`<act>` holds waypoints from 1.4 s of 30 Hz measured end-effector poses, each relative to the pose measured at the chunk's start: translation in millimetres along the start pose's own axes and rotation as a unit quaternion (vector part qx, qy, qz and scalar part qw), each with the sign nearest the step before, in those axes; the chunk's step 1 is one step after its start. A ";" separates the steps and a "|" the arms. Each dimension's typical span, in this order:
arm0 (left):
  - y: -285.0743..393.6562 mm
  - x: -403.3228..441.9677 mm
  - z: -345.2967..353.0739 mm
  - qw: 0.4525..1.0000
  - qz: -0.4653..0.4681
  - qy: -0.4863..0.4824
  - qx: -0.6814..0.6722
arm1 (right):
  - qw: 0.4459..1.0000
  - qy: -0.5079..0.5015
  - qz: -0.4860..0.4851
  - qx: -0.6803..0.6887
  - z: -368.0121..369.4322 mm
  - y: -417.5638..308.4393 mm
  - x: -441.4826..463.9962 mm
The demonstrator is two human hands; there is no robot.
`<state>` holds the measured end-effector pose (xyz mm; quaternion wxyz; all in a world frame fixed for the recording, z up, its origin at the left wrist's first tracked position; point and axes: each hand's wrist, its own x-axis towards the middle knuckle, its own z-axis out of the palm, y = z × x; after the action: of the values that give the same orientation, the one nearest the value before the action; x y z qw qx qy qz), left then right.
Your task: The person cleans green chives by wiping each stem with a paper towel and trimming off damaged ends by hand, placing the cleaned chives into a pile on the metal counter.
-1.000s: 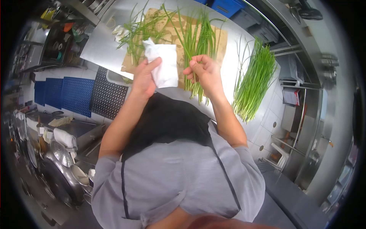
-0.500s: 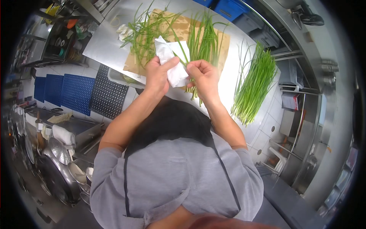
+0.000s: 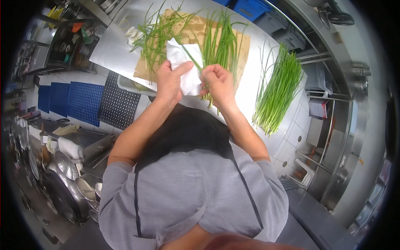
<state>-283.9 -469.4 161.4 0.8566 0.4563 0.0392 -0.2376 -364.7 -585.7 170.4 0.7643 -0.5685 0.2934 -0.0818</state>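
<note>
Slender green stalk [image 3: 192,57]: at twelve o'clock, above the silver metal tabletop [image 3: 108,52]; now against the folded white cloth [image 3: 191,81], apart from it a second ago, so the two meet between both hands. Right hand [image 3: 219,82]: grip pinching stalk. Left hand [image 3: 169,82]: grip clasping cloth.

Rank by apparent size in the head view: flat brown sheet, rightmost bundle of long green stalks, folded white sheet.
1. Flat brown sheet, partly covered
2. Rightmost bundle of long green stalks
3. Folded white sheet
</note>
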 end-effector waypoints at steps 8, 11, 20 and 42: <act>-3.3 3.9 -15.3 0.996 -0.070 0.008 0.046 | 0.992 0.036 -0.124 0.008 -1.0 3.2 1.3; -2.3 0.1 -12.7 0.997 -0.079 -0.006 0.001 | 0.985 0.024 -0.164 -0.043 -0.8 4.9 0.6; 2.2 -4.4 -2.3 0.997 0.009 -0.020 0.072 | 0.986 -0.013 -0.122 -0.115 -0.1 0.7 -4.2; 32.3 15.6 -75.0 0.995 0.029 0.083 -0.041 | 0.974 0.037 -0.218 0.048 -29.4 -65.4 14.1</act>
<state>-244.6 -399.9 138.1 0.8750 0.4397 0.1069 -0.1720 -355.5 -638.6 220.0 0.7428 -0.5781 0.1865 -0.2815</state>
